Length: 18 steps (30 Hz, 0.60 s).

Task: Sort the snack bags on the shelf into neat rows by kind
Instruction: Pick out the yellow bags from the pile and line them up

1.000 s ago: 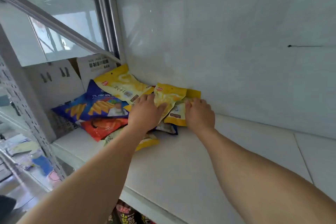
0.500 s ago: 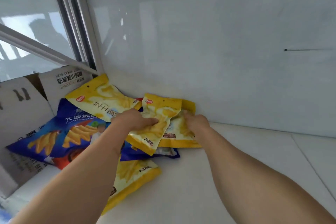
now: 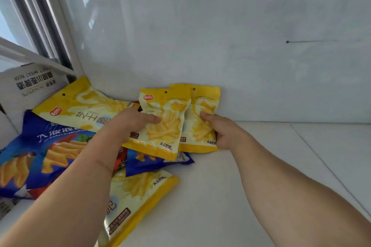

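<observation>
Head view: my left hand (image 3: 130,121) in pinching grip on small yellow foil fries bag (image 3: 166,124), thumb across its front. My right hand (image 3: 224,132) grasping matching yellow bag (image 3: 202,120), partly tucked behind first, near white back wall (image 3: 220,36). Both raised above white shelf (image 3: 210,196). Left: heap of large yellow bag (image 3: 80,106), blue crinkle-chip bags (image 3: 46,152), another yellow bag (image 3: 136,196) nearest me.

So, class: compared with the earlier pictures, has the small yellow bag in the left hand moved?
Yes. The small yellow bag in the left hand has lifted off the pile and now stands more upright against the white back wall.
</observation>
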Each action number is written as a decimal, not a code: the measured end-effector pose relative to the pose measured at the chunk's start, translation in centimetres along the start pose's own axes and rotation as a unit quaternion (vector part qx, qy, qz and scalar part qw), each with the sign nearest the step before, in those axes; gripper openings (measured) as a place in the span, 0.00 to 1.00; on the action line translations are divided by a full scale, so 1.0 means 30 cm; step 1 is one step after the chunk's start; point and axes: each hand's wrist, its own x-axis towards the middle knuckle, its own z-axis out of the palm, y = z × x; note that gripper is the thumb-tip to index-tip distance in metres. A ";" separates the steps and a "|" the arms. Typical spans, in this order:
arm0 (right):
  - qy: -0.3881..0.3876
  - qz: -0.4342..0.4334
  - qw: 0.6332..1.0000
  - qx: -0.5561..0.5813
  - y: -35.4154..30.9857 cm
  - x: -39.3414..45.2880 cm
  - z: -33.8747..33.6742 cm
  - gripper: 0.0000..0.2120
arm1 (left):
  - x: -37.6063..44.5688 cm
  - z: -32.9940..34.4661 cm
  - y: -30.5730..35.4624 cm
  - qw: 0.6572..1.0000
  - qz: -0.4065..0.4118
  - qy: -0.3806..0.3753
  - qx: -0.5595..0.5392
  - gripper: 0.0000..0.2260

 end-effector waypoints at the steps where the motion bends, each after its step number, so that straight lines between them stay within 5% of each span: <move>1: -0.003 -0.012 1.000 0.010 0.008 -0.006 -0.017 0.15 | -0.010 0.005 0.008 1.000 0.001 -0.018 -0.013 0.20; 10: 0.104 -0.091 0.990 0.009 0.016 -0.125 -0.205 0.15 | -0.151 0.118 0.080 0.992 0.031 -0.093 -0.080 0.23; 18: 0.161 -0.152 0.975 -0.007 0.009 -0.314 -0.537 0.12 | -0.341 0.407 0.147 0.960 0.038 -0.194 -0.199 0.11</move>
